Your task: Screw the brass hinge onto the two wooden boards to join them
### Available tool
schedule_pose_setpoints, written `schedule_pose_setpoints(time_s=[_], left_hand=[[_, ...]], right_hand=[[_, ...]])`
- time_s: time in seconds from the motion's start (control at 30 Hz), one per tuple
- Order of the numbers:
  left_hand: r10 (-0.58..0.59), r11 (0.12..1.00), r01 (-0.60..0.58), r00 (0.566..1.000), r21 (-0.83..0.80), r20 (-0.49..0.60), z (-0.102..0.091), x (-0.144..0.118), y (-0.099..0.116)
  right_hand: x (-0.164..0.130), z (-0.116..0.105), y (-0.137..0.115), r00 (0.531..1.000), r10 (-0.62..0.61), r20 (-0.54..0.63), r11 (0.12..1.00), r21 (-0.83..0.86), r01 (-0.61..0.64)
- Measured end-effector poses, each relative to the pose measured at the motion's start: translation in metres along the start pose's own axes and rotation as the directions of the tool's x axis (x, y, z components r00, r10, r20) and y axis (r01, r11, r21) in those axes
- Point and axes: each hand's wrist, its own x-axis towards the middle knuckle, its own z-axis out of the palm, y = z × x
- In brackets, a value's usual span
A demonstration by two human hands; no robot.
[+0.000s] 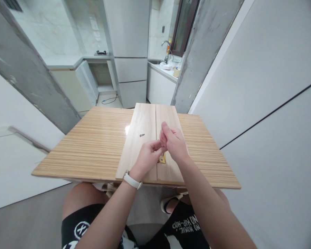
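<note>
Two pale wooden boards lie side by side on the table, the left board (134, 152) and the right board (171, 171), with a narrow seam between them. A brass-coloured hinge (162, 159) rests at the seam, partly covered by my hands. My left hand (152, 152), with a white watch band at the wrist, pinches close above the hinge; what is between its fingertips is hidden. My right hand (173, 140) is curled with the thumb up, touching or nearly touching the left fingertips; its contents cannot be made out. A small screw (142, 135) lies on the left board.
The wood-grain table (98, 138) extends to both sides of the boards, its front edge above my knees. Behind it stand a tall grey cabinet (131, 31) and a sink counter with a faucet (166, 48). A white panel (269, 103) rises at the right.
</note>
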Motion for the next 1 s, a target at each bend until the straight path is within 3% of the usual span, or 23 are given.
schedule_pose_setpoints(time_s=[0.07,0.13,0.17,0.23,0.3,0.33,0.4,0.47,0.7,0.87,1.0], left_hand=[[-0.006,0.999,0.008,0.999,0.053,-0.043,0.003,-0.001,-0.001],[-0.017,0.994,0.024,0.998,0.106,-0.065,0.003,-0.001,-0.003],[-0.026,0.992,0.034,0.997,0.118,-0.073,0.003,0.000,-0.004],[-0.040,0.991,0.049,0.996,0.125,-0.074,0.002,0.001,-0.006],[-0.034,0.991,0.040,0.998,0.125,-0.050,0.000,0.002,-0.005],[-0.027,0.992,0.031,0.999,0.122,-0.034,-0.001,0.002,-0.005],[-0.018,0.994,0.020,1.000,0.111,-0.016,-0.002,0.002,-0.003],[-0.021,0.995,0.023,1.000,0.095,-0.023,-0.004,0.002,-0.001],[-0.035,0.994,0.040,0.998,0.106,-0.050,-0.006,0.009,-0.002],[-0.042,0.997,0.039,0.998,0.059,0.044,-0.011,0.015,-0.005],[-0.057,0.998,0.049,0.986,0.050,0.154,-0.018,0.023,-0.005]], right_hand=[[0.006,-0.011,-0.004,0.982,-0.020,0.188,0.999,0.031,0.014],[0.015,-0.022,-0.007,0.929,-0.022,0.370,0.998,0.063,-0.002],[0.021,-0.027,-0.009,0.878,-0.003,0.479,0.996,0.076,-0.038],[0.033,-0.035,-0.011,0.729,0.036,0.683,0.990,0.078,-0.121],[0.041,-0.039,-0.013,0.580,0.069,0.812,0.983,0.043,-0.177],[0.044,-0.040,-0.013,0.537,0.084,0.840,0.981,0.025,-0.192],[0.046,-0.038,-0.012,0.513,0.105,0.852,0.979,0.001,-0.203],[0.043,-0.034,-0.010,0.556,0.095,0.826,0.980,0.019,-0.196],[0.033,-0.019,-0.001,0.789,0.106,0.605,0.954,0.161,-0.252],[0.026,-0.014,0.001,0.891,0.116,0.439,0.953,0.204,-0.225],[0.016,-0.006,0.005,0.976,0.084,0.198,0.981,0.153,-0.116]])
